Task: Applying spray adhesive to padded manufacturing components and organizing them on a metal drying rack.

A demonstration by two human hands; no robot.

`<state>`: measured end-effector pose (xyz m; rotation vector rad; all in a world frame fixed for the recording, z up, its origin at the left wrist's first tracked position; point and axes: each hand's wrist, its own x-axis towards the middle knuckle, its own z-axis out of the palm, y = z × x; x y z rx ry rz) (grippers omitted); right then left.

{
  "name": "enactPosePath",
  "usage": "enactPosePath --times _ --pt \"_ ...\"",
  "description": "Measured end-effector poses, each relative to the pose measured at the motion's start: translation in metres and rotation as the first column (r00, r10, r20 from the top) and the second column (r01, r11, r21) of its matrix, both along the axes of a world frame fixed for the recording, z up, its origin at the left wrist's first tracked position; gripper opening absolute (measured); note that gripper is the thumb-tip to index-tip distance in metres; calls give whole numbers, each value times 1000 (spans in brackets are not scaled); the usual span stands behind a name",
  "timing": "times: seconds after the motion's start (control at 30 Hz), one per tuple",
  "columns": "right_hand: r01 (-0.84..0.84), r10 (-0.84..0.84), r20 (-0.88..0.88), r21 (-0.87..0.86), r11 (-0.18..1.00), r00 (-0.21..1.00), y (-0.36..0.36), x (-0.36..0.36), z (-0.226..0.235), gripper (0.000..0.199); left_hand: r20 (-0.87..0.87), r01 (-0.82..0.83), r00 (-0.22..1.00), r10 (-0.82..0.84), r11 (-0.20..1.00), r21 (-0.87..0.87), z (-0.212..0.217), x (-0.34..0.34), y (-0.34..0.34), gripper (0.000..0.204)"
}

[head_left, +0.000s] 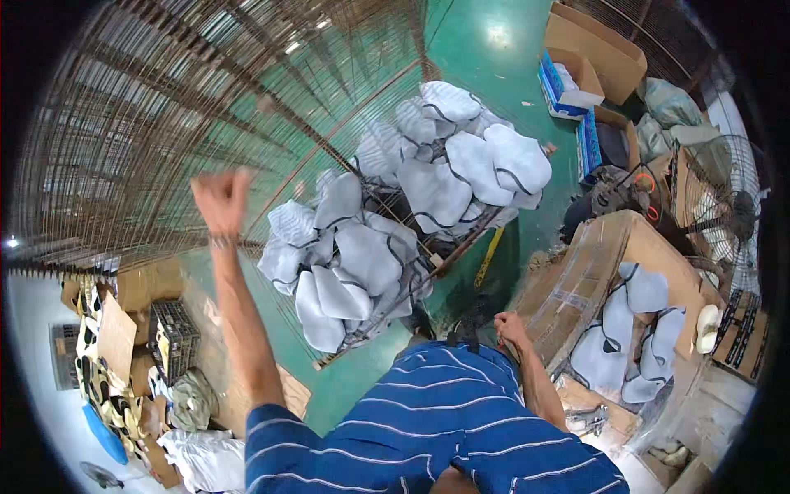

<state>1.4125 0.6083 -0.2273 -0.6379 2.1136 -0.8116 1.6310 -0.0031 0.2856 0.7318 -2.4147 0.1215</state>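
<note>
My left hand (220, 202) is raised at the left, in front of a tall rack of thin rusty wires (156, 140). Its fingers are curled in and slightly blurred; whether they hold anything is hidden. Low beside my waist, my right hand (510, 328) is closed, near a large cardboard box (568, 272); nothing nameable shows in its fingers. Ahead of me, two heaps of light grey fabric pieces with dark edging, a nearer heap (354, 255) and a farther heap (469, 165), lie on a low wire-and-bar frame (473, 239).
Inside the cardboard box at the right lie more grey pieces (609, 337). Blue-and-white cartons (588, 148), bags (675, 107) and a fan (732, 202) stand beyond. At left are a black crate (173, 337) and cardboard. The floor (494, 49) is green.
</note>
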Motion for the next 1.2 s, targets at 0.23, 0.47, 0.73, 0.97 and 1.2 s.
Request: enactPosePath --times 0.23,0.47,0.73,0.97,1.2 --pt "-7 2 67 64 998 998 9 12 -4 32 -168 37 963 210 514 857 -269 62 296 31" --pt "35 -50 108 141 989 993 38 -2 -10 29 155 -179 983 96 342 922 -352 31 285 35" --pt "48 -56 73 113 992 996 39 -39 44 41 72 -52 996 -49 330 942 -313 -74 277 33" --pt "358 -350 105 -71 931 931 79 -33 43 30 132 -61 913 -387 192 980 -332 -125 335 37" --pt "588 -597 156 103 802 787 103 -2 85 32 144 -66 745 -651 143 988 -339 -192 342 41"
